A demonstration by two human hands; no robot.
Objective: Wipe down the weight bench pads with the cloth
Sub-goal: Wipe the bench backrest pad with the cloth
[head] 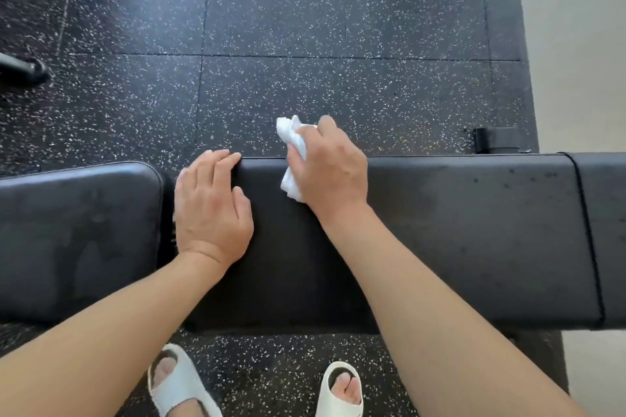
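Item: crumpled white cloth [292,145], gripped in right hand [330,167] at far edge of long black vinyl bench pad [457,230]. Pad's long axis runs left–right; unwiped stretch w/ specks lies rightward. Left hand [210,203] laid flat, fingers relaxed, on pad's left end — nothing held.

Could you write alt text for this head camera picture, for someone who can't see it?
A person's right hand wipes a white cloth along the far edge of a black bench pad; the left hand rests flat on it.

Speckled black rubber floor tiles [305,10], white slide sandals [176,382], pale floor [582,44]
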